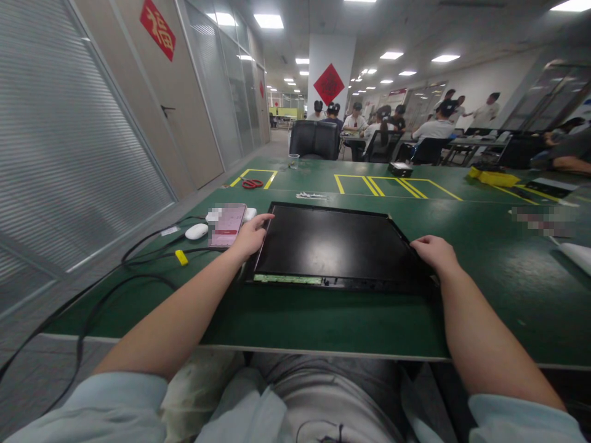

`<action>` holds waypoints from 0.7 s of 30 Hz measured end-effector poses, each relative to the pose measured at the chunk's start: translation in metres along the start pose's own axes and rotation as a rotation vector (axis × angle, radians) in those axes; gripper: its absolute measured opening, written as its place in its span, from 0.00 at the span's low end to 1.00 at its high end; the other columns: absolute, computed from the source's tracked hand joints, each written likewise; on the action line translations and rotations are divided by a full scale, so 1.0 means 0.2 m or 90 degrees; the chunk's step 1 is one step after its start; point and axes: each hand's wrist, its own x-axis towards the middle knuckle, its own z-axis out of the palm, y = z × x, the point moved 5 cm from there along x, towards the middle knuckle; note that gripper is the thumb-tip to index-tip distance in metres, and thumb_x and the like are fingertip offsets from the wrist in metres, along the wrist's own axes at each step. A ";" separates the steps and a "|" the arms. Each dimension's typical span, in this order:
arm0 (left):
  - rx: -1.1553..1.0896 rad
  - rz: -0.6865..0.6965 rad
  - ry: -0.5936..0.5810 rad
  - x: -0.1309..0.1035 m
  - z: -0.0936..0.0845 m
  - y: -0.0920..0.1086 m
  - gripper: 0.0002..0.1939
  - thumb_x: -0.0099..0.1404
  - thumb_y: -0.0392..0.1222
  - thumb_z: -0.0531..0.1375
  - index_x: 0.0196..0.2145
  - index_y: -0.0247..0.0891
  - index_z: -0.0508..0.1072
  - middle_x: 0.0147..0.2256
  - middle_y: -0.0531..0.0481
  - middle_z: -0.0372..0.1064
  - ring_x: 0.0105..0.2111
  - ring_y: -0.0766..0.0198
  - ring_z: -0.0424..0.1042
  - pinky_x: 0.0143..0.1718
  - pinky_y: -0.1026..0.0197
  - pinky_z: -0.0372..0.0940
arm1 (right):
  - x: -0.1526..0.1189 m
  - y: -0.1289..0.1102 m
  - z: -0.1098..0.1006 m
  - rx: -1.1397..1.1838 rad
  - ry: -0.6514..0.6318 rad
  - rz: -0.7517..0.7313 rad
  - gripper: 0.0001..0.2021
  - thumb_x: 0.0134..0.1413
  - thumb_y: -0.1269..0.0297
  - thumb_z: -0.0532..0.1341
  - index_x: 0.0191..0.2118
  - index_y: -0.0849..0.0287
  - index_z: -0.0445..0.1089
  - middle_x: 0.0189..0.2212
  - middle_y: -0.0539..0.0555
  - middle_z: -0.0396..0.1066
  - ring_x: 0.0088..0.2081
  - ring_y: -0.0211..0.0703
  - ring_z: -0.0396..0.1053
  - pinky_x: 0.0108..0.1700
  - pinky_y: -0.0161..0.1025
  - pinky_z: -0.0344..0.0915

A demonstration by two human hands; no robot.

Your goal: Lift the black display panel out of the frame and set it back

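A black flat display panel [332, 243] lies face up on the green table before me, with a strip of green circuit board [287, 279] showing along its near edge. My left hand [253, 235] grips the panel's left edge, its index finger resting on the upper left corner. On the opposite side, my right hand [435, 252] is closed on the right edge of the dark frame, fingers curled in. The undersides of both grips are hidden.
Left of the panel lie a phone [227, 225], a white mouse-like object [196, 231], a yellow piece [181, 257] and black cables [133, 246]. Beyond are red scissors [252, 184], a clear cup [294, 161] and a small black box [400, 169]. People sit at tables behind.
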 end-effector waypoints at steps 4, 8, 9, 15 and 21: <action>-0.103 -0.081 0.017 -0.01 0.02 0.03 0.33 0.48 0.25 0.56 0.52 0.40 0.77 0.52 0.47 0.81 0.45 0.54 0.82 0.46 0.52 0.78 | -0.01 -0.01 -0.01 -0.001 -0.004 0.006 0.13 0.53 0.57 0.63 0.39 0.55 0.83 0.39 0.61 0.81 0.43 0.57 0.78 0.45 0.46 0.72; -0.114 -0.101 0.064 -0.01 0.01 0.03 0.29 0.48 0.25 0.58 0.48 0.39 0.78 0.53 0.45 0.80 0.50 0.52 0.81 0.52 0.50 0.76 | 0.00 0.00 0.00 0.001 0.002 0.000 0.12 0.52 0.57 0.64 0.37 0.54 0.82 0.38 0.60 0.81 0.43 0.57 0.78 0.44 0.46 0.73; -0.113 -0.105 0.079 0.00 0.00 0.03 0.28 0.49 0.25 0.59 0.48 0.39 0.78 0.53 0.45 0.80 0.51 0.51 0.80 0.53 0.51 0.76 | 0.00 0.00 0.00 0.002 0.006 -0.002 0.11 0.51 0.57 0.64 0.36 0.54 0.82 0.37 0.60 0.80 0.42 0.57 0.78 0.44 0.46 0.73; -0.177 -0.172 0.108 0.01 -0.01 0.00 0.27 0.53 0.24 0.62 0.50 0.38 0.78 0.47 0.45 0.83 0.44 0.54 0.83 0.44 0.55 0.78 | 0.01 0.00 0.00 0.007 0.018 -0.008 0.09 0.49 0.57 0.65 0.33 0.54 0.81 0.33 0.59 0.80 0.39 0.56 0.78 0.42 0.45 0.73; -0.236 -0.248 0.103 -0.03 0.02 0.01 0.34 0.56 0.22 0.64 0.59 0.38 0.73 0.39 0.47 0.83 0.32 0.57 0.83 0.29 0.60 0.76 | 0.00 -0.01 0.00 0.011 0.003 -0.010 0.11 0.51 0.59 0.64 0.37 0.56 0.82 0.38 0.61 0.80 0.41 0.57 0.78 0.43 0.46 0.72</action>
